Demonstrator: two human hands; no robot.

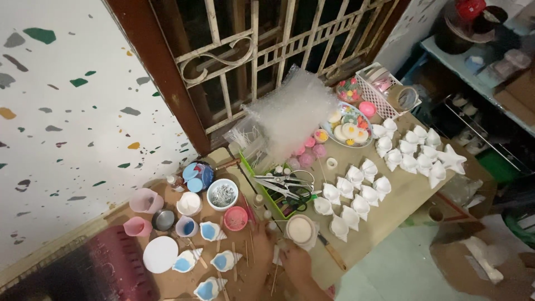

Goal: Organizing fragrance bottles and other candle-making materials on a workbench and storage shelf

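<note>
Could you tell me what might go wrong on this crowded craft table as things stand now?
The hand works among thin wooden sticks and shell moulds filled with blue liquid; a nudge could spill one. The scissors lie loosely on top of the green tray and might slide off if knocked. The white star mould sits near the table's far edge and could be pushed off.

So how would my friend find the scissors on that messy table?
Start at the brown window frame and drop down to the green tray mid-table. The scissors lie across it: long silver blades, dark handles, unlike the white shell moulds beside them.
</note>
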